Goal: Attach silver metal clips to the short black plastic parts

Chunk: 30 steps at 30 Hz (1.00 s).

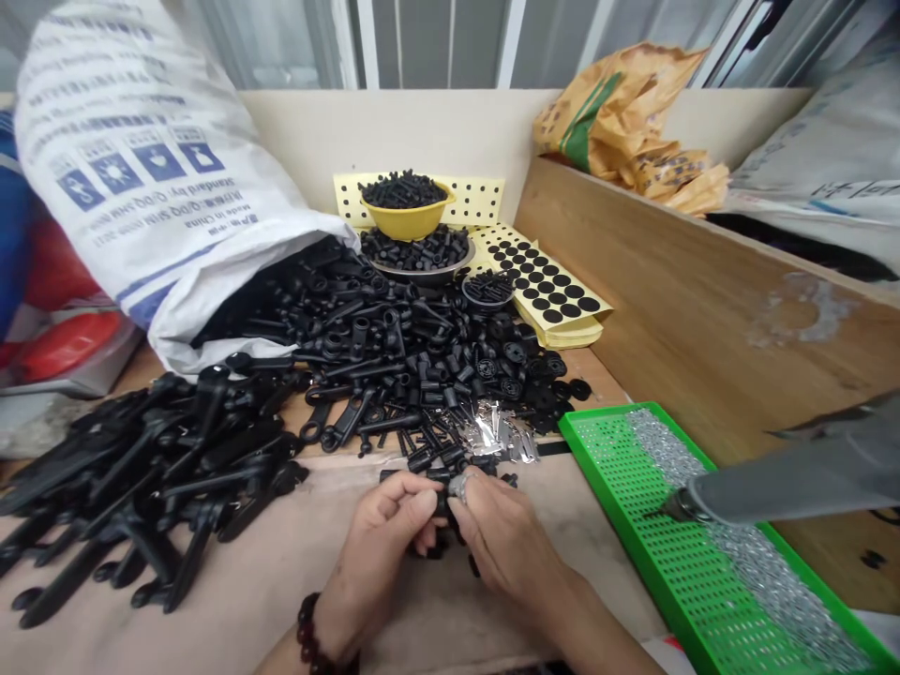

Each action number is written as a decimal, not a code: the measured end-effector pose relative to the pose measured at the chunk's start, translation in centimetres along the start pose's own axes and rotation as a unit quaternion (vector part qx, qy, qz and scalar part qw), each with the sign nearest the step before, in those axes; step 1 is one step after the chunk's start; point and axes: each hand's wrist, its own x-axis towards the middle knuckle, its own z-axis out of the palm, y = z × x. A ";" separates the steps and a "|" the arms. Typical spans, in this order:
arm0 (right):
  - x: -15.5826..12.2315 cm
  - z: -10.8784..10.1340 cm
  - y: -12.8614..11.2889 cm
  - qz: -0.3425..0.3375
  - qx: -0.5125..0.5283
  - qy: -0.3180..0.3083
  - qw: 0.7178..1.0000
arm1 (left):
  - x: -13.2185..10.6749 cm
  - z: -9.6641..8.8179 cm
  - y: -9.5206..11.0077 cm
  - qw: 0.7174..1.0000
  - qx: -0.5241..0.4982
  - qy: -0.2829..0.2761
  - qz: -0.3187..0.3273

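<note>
My left hand [394,534] is closed, thumb and fingers pinching a small black plastic part [442,504] at the front of the workbench. Against its other side, my right hand [496,525] is closed on the same part, with something greyish between the fingertips that is too small to make out. Much of the black part is hidden by my fingers. Just beyond my hands lie thin silver metal clips [492,431] and several black screws and short cylinders. A large heap of black plastic parts [394,328] rises behind them.
A white sack [175,187] spills black parts at the left, above a pile of black arm-like pieces [155,478]. To the right, a green tray [675,553] holds small metal screws, with a grey screwdriver [780,473] above it. A yellow bowl [408,220] stands at the back.
</note>
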 end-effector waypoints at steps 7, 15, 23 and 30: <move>-0.2 0.0 -0.7 0.002 -0.024 0.060 0.998 | -0.2 0.3 -0.4 0.999 -0.018 0.012 0.035; -0.4 -0.2 -1.3 0.049 -0.005 0.056 0.997 | -0.8 0.6 -0.2 0.986 0.097 0.033 0.131; -0.6 -0.1 -2.2 0.150 0.118 0.009 0.982 | -1.4 0.2 -0.5 0.932 0.231 0.033 0.276; -0.5 0.7 -1.5 0.090 0.053 -0.005 0.995 | -0.7 0.1 -0.6 0.959 0.199 0.055 0.196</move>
